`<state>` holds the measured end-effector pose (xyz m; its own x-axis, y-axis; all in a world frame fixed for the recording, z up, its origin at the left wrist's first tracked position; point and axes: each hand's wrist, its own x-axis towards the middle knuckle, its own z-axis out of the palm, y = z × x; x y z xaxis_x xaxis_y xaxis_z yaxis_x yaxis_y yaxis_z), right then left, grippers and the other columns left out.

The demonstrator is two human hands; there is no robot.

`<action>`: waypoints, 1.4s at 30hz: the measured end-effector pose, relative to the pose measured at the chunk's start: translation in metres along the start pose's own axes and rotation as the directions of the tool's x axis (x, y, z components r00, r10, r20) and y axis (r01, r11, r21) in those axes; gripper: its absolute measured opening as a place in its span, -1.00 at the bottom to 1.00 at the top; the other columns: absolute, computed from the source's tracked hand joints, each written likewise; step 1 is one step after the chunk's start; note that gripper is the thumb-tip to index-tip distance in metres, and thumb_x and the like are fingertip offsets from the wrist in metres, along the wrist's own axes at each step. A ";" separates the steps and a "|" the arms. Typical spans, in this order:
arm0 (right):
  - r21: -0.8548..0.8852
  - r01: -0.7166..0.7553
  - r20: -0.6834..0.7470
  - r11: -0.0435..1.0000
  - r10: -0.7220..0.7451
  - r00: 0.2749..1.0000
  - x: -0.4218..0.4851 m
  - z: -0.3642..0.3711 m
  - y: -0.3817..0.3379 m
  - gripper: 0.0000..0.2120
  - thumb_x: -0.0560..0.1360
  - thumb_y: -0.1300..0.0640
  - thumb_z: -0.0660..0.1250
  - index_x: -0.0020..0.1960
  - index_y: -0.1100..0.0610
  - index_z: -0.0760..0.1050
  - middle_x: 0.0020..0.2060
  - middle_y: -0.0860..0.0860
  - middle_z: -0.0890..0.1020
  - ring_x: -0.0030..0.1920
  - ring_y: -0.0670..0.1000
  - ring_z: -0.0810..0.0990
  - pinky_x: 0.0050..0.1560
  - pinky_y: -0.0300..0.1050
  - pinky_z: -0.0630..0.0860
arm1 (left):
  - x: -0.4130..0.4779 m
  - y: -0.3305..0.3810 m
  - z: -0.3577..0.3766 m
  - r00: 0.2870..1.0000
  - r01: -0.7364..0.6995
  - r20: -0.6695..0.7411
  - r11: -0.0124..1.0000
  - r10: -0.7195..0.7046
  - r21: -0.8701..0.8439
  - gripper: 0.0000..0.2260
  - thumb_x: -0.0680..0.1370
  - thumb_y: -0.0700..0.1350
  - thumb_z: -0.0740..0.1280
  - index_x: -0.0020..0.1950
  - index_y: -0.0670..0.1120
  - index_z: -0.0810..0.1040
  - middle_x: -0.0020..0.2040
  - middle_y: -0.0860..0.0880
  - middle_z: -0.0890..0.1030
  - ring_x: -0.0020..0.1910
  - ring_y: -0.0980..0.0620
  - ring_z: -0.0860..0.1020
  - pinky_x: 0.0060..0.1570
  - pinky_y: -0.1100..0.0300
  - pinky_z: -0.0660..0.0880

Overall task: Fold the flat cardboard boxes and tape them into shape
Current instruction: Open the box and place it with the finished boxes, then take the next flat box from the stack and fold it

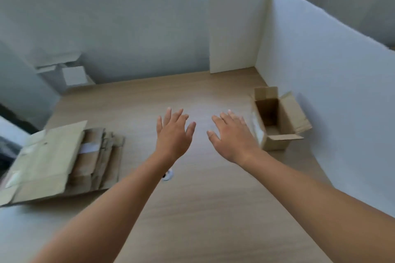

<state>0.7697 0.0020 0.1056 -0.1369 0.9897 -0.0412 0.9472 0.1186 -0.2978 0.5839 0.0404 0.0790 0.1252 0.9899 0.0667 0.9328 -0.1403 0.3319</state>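
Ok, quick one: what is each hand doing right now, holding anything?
Left hand: open, fingers spread, holding nothing, above the table.
Right hand: open, fingers spread, holding nothing, beside the open box.

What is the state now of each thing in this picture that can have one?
Left hand: open, fingers spread, holding nothing.
Right hand: open, fingers spread, holding nothing.
Small brown cardboard box: folded into shape, upright, top flaps open.
Stack of flat brown cardboard boxes: unfolded, lying on wooden table.
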 end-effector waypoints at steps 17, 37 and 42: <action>0.163 0.179 0.246 0.970 -0.215 0.945 0.020 0.150 -0.405 -0.38 0.67 -0.17 0.11 0.62 0.12 0.14 0.58 0.08 0.24 0.59 0.10 0.13 0.58 0.07 0.12 | -0.168 -0.438 -0.140 0.790 0.614 0.067 0.786 -0.610 -0.077 -0.30 0.58 0.36 0.17 0.60 -0.01 0.19 0.64 -0.08 0.08 0.62 -0.14 -0.05 0.55 -0.20 0.01; 0.636 -0.254 0.181 0.729 0.179 0.967 0.076 0.239 -0.480 -0.26 0.59 -0.08 0.29 0.65 -0.03 0.00 0.59 -0.05 0.11 0.57 0.03 0.16 0.37 -0.09 0.22 | -0.136 -0.587 -0.127 0.532 0.840 0.276 0.457 -0.801 -0.292 -0.09 0.33 0.55 0.30 0.43 -0.09 0.40 0.36 -0.18 0.42 0.35 -0.23 0.35 0.34 -0.15 0.36; 0.793 -0.233 0.109 0.563 0.245 0.963 0.050 0.221 -0.480 -0.31 0.60 0.00 0.33 0.63 0.03 0.11 0.55 0.00 0.25 0.53 0.01 0.26 0.53 0.04 0.26 | -0.174 -0.568 -0.140 0.602 0.655 0.292 0.250 -0.744 -0.713 -0.14 0.21 0.47 0.48 0.31 -0.02 0.40 0.21 -0.02 0.50 0.13 -0.03 0.50 -0.02 0.04 0.47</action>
<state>0.2445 -0.0231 0.0358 0.0686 0.9739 -0.2164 0.3358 -0.2268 -0.9142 -0.0152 -0.0551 0.0104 -0.5197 0.7058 -0.4813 0.0741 0.5985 0.7977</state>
